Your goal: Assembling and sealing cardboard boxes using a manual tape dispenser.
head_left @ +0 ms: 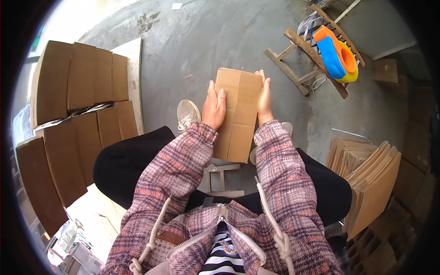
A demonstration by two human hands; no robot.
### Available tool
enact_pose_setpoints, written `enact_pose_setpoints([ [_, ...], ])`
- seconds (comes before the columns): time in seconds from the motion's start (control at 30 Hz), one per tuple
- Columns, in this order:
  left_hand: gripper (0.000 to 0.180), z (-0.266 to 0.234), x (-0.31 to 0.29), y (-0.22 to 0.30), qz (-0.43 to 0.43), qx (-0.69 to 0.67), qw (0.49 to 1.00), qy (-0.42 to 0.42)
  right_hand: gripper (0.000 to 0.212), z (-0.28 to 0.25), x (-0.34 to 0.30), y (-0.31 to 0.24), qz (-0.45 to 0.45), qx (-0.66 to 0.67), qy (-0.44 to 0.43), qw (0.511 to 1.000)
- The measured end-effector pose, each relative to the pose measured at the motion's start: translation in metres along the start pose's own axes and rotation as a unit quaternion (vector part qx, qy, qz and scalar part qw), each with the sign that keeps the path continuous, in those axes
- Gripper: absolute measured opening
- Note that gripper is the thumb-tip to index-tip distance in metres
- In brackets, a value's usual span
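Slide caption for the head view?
Left hand and right hand hold a cardboard box between them, more boxes at left.

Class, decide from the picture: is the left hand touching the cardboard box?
Touching. The head view shows the left hand against the cardboard box, its thumb lying over the box's left edge.

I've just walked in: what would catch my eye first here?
Probably the bright blue, orange and yellow object on the wooden stool at upper right. Next, the cardboard box at the centre, held between the left hand and right hand. Brown boxes stand in rows at left.
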State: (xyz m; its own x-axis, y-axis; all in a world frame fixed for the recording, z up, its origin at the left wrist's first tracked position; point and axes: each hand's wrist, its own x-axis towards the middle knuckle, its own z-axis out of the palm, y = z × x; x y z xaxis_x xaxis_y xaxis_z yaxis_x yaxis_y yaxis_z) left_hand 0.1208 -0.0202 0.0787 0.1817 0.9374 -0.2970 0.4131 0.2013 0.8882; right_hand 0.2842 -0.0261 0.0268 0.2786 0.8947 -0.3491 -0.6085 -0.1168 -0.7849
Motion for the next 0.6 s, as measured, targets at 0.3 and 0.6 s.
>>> enact_pose_setpoints([
  [0.3,0.077,-0.012,0.008,-0.010,-0.239,-0.270,0.928,-0.096,0.069,-0.013,0.007,0.021,0.169,0.089,-0.010,0.982],
  [0.6,0.074,-0.028,0.014,-0.041,-0.116,-0.067,0.987,-0.092,0.024,-0.006,-0.018,0.002,-0.107,-0.467,0.176,0.860],
])
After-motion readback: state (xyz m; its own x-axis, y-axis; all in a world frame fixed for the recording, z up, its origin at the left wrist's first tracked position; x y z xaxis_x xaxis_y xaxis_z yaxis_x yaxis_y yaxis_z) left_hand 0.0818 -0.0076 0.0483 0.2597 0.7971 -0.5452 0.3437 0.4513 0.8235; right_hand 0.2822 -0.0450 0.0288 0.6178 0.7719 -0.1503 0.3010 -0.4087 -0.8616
